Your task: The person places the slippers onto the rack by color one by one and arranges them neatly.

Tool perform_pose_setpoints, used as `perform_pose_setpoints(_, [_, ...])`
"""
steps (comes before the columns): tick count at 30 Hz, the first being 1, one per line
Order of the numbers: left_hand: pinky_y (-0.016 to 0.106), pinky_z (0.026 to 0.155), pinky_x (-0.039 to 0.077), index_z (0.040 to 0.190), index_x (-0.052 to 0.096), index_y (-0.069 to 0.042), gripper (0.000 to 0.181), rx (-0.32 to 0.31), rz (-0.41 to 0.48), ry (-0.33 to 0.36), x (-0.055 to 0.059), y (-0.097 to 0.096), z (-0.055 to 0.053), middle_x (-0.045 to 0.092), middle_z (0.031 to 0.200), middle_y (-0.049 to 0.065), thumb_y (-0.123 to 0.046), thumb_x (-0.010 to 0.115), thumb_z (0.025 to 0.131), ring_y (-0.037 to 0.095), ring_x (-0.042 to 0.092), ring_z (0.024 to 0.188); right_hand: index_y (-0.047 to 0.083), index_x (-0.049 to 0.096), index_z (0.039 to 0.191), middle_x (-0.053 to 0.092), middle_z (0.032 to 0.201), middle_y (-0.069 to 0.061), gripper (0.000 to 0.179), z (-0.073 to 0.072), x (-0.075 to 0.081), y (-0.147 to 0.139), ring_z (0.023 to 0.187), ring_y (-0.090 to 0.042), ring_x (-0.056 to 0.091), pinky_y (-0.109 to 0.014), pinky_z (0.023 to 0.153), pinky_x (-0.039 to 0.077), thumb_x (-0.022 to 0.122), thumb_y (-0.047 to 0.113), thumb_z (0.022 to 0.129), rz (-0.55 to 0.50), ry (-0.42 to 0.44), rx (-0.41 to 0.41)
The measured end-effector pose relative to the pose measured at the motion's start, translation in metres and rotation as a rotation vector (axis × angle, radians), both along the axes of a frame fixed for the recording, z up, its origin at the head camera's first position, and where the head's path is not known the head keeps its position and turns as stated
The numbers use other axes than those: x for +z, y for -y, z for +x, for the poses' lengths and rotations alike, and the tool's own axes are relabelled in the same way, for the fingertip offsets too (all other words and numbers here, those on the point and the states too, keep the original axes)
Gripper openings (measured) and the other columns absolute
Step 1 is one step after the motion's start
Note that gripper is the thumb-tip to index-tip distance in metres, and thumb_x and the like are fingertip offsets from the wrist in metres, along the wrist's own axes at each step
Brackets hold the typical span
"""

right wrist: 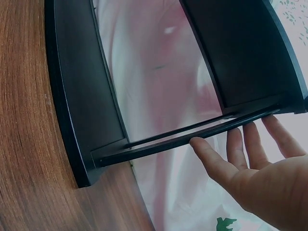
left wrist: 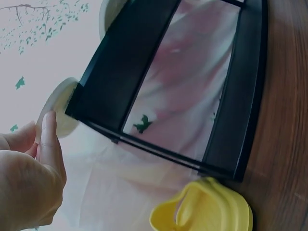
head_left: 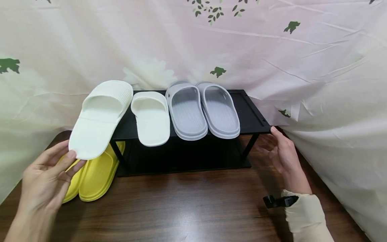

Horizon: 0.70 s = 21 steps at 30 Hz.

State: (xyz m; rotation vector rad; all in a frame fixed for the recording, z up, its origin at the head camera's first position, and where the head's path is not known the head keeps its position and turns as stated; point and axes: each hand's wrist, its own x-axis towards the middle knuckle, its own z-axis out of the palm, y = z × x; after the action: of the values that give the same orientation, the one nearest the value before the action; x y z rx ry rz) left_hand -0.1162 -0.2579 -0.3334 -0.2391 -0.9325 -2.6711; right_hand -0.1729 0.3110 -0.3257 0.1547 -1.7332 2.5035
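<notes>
My left hand (head_left: 45, 178) pinches the heel end of a white slipper (head_left: 96, 122) between thumb and fingers, at the left end of a black two-tier shoe rack (head_left: 252, 117). Whether its underside touches the top shelf, I cannot tell. A second white slipper (head_left: 152, 122) lies on that shelf, just right of the held one. Beside it sits a pair of grey slippers, the left grey slipper (head_left: 187, 111) close to the right grey slipper (head_left: 222, 111). With extended fingers, my right hand (head_left: 285, 153) touches the rack's right end, seen along the side bar (right wrist: 159, 150) in the right wrist view.
Yellow slippers (head_left: 98, 173) stand on the brown wood-grain surface (head_left: 187, 205) left of the rack, partly behind my left hand. A pale curtain (head_left: 169, 40) with leaf prints hangs behind and along the sides. The lower shelf (head_left: 181, 158) sits close to the wood surface.
</notes>
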Motion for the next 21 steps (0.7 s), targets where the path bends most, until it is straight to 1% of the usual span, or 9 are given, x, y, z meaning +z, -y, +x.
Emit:
perform_pose_setpoints(9, [0.046,0.073,0.062,0.119,0.068,0.012,0.039,0.000,0.024,0.012,0.005,-0.010,0.000,0.073,0.108,0.023,0.029,0.045,0.092,0.033,0.074,0.090,0.015,0.076,0.108,0.076,0.105,0.000,0.024,0.000,0.000,0.000,0.103,-0.015,0.067,-0.037,0.087,0.059,0.055,0.027,0.107,-0.010,-0.009,0.008])
perform_pose_setpoints(18, [0.046,0.073,0.062,0.116,0.069,0.012,0.038,0.011,0.054,0.053,0.008,-0.016,0.000,0.073,0.101,0.023,0.030,0.047,0.091,0.032,0.074,0.088,0.016,0.076,0.111,0.076,0.108,0.000,0.025,0.000,0.000,0.000,0.105,-0.015,0.066,-0.036,0.087,0.059,0.055,0.028,0.107,0.013,-0.007,0.000])
perform_pose_setpoints(21, [0.047,0.074,0.061,0.116,0.069,0.012,0.038,0.006,0.064,0.070,0.010,-0.018,0.000,0.072,0.098,0.022,0.030,0.048,0.091,0.033,0.074,0.088,0.016,0.076,0.110,0.076,0.107,0.000,0.024,0.001,0.000,-0.001,0.104,-0.015,0.066,-0.036,0.087,0.059,0.055,0.028,0.107,0.007,-0.007,0.001])
